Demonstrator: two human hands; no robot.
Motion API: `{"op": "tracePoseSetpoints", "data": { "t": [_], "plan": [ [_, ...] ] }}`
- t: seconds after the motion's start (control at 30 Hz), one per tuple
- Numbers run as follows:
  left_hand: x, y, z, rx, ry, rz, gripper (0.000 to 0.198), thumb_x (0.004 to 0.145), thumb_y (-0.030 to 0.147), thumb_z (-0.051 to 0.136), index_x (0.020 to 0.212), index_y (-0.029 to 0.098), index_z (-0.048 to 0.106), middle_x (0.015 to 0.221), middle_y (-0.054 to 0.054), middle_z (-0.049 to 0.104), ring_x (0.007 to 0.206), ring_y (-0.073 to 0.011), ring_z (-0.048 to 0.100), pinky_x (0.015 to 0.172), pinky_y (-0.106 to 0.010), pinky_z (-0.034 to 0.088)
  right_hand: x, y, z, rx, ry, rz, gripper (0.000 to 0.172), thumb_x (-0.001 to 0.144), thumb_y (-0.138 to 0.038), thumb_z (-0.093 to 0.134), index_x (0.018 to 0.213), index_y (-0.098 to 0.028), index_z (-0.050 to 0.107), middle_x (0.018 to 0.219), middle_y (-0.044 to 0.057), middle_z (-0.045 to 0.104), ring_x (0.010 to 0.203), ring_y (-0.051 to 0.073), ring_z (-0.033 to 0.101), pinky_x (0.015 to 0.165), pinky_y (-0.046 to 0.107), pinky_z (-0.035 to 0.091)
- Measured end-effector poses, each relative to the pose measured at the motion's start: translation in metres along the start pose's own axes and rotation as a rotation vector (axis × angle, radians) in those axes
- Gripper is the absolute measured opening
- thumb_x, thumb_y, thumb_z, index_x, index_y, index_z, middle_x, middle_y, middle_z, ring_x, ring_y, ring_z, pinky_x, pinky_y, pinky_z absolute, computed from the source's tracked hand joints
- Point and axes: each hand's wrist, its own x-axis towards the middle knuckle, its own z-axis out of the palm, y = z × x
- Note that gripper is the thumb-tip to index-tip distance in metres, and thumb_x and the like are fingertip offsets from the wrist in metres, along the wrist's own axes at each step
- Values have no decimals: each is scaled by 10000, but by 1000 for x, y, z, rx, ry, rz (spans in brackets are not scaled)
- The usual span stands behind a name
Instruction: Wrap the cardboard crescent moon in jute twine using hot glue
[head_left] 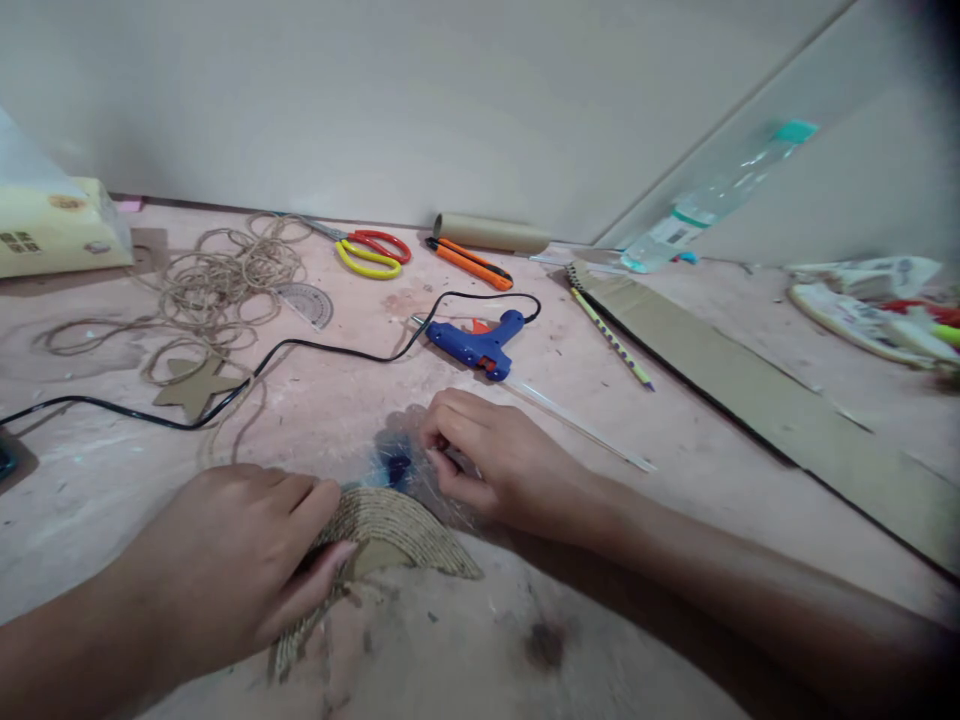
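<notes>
My left hand (pixel 240 560) is closed on a curved cardboard piece covered with rows of twine (pixel 401 520); bare cardboard shows along its inner edge. Thumb below and fingers on top, it covers the left part of the piece. Just above the piece's right side is my right hand (pixel 499 455), its fingers curled in a pinch; whatever lies between them is too small to make out. Behind the hands rests a blue hot glue gun (pixel 476 345), a clear glue stick (pixel 577 425) poking from its back. A dark blue stain (pixel 396 466) marks the table between the hands.
Loose twine (pixel 225 285), a cardboard star (pixel 196 388) and a protractor (pixel 307 303) lie at left, crossed partly by the gun's black cord (pixel 322 347). Scissors (pixel 371 253), an orange cutter (pixel 471 263), a cardboard tube (pixel 491 233), a pencil (pixel 611 338), a cardboard strip (pixel 750 390) and a bottle (pixel 712 205) stand farther back.
</notes>
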Motion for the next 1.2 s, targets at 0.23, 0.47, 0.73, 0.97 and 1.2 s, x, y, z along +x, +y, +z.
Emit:
{"op": "tracePoseSetpoints", "data": {
  "t": [0.23, 0.47, 0.73, 0.97, 1.2],
  "plan": [
    [0, 0, 1, -2, 18, 14, 350, 1121, 233, 395, 831, 265, 589, 620, -1, 683, 459, -264, 703, 461, -390, 439, 0, -1, -11, 22, -71, -26, 121, 1106, -156, 579, 1020, -216, 638, 980, 50, 683, 891, 196, 616, 787, 320, 481],
    [1, -1, 0, 12, 9, 18, 320, 1112, 244, 416, 831, 268, 567, 612, 3, 677, 456, -249, 683, 481, -372, 433, 0, -1, -14, 24, -172, 7, 140, 1119, -148, 602, 1009, -224, 641, 989, 41, 682, 896, 205, 609, 800, 344, 468],
    [1, -1, 1, 14, 25, 19, 352, 1132, 264, 387, 834, 269, 574, 608, 2, 675, 451, -248, 674, 477, -377, 412, 2, -3, -22, 161, -115, 67, 158, 1090, -168, 567, 953, -243, 547, 896, -1, 624, 758, 164, 544, 705, 314, 437],
    [-1, 0, 0, -8, 10, 11, 350, 1136, 277, 403, 840, 264, 589, 625, -3, 698, 464, -255, 693, 483, -374, 429, 0, 0, -13, 184, 309, 162, 124, 1095, -213, 603, 975, -242, 584, 928, 15, 676, 760, 157, 580, 683, 305, 453],
    [-1, -1, 1, 1, -3, 2, 310, 1107, 271, 437, 820, 269, 554, 606, 8, 673, 466, -227, 650, 507, -349, 390, 1, 8, -27, 169, -132, 11, 122, 1102, -176, 644, 1031, -235, 724, 998, 27, 751, 894, 180, 680, 801, 314, 510]
  ]
}}
